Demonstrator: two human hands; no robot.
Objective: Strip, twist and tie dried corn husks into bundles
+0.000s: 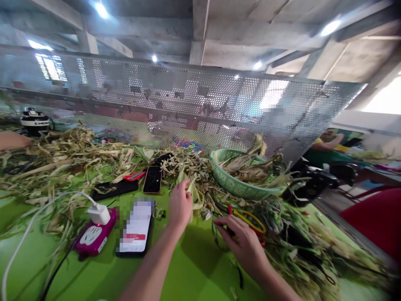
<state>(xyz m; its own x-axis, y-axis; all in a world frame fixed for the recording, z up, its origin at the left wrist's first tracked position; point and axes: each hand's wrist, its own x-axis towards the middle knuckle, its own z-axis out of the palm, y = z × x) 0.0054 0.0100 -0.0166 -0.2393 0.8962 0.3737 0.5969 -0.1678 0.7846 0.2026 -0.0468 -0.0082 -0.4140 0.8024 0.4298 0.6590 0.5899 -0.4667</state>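
Observation:
My left hand reaches into a pile of dry pale-green husk leaves on a bright green table, its fingers closed on a strip of leaf. Lower and to the right, my right hand rests beside scissors with red and yellow handles, its fingers pinched on a thin dark strand. A green woven basket with more husks stands just behind the scissors.
A phone with a lit screen, a purple power strip with a white charger, and other phones lie to the left. A perforated metal panel backs the table. Another person's arm shows far left; a red seat is at right.

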